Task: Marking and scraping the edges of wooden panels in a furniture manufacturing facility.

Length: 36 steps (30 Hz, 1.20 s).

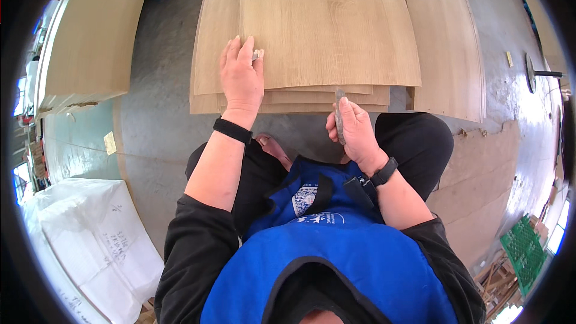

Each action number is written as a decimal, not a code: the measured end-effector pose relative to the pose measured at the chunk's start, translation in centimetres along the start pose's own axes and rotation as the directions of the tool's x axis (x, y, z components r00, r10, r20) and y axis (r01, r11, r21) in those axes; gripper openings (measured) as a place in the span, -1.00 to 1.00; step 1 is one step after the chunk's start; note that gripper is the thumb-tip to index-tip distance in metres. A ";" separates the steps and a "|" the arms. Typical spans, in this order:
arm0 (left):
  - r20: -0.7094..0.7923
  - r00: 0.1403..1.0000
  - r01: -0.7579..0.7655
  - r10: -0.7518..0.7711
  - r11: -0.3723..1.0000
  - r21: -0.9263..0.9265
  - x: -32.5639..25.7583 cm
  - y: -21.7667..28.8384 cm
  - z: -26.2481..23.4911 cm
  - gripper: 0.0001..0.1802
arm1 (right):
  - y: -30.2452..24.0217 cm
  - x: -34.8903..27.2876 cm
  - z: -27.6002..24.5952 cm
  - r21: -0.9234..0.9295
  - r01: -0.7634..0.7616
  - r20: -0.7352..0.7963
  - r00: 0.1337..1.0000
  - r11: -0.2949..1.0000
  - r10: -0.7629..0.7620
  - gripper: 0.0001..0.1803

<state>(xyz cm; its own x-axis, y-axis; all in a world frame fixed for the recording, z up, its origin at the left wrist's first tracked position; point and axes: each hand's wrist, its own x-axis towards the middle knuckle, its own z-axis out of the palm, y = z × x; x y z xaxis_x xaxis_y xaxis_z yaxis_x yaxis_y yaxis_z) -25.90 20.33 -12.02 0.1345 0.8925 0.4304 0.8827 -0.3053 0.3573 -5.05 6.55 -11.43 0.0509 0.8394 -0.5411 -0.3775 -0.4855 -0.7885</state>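
A wood-grain board [330,30] lies on top of a stack in front of me, its near edge facing my body. My left hand [242,78] rests on the board's left part, fingers pointing away from me. A small whitish scrap [257,55] shows between its thumb and fingers; I cannot make out what it is. Just off the board's near edge, my right hand [355,129] is closed round a slim knife-like tool [340,123] with a worn grey handle. The tool stands roughly upright in the picture, its tip close to the edge.
More boards [288,107] stick out beneath the top one. Other panels stand right [447,42] and left [96,30]. A white wrapped package [90,240] sits at lower left. Brown sheeting [480,186] covers floor at right, near a green crate [523,252] and wood scraps.
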 end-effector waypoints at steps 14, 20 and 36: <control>-0.003 1.000 0.016 -0.016 0.999 -0.044 -0.3 -0.2 0.1 -0.62 | 0.0 1.0 0.6 -0.077 0.040 -0.082 0.996 0.996 -0.046 -0.60; -0.002 1.000 0.012 -0.012 1.000 -0.029 -0.2 -0.1 0.1 -0.62 | 0.0 -0.7 -0.1 -0.065 0.026 -0.111 0.993 0.998 -0.033 -0.56; -0.010 1.000 0.003 -0.004 0.999 -0.034 -0.2 0.1 -0.2 -0.60 | -2.0 -0.5 1.6 0.111 0.063 -0.084 0.995 0.992 -0.054 -0.64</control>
<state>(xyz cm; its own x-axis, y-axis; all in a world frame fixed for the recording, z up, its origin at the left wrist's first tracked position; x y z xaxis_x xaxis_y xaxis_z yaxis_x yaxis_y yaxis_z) -25.95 20.07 -11.92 0.1268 0.8904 0.4372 0.8675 -0.3133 0.3864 -5.78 7.45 -9.12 0.1487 0.8409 -0.5204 -0.4739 -0.4012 -0.7838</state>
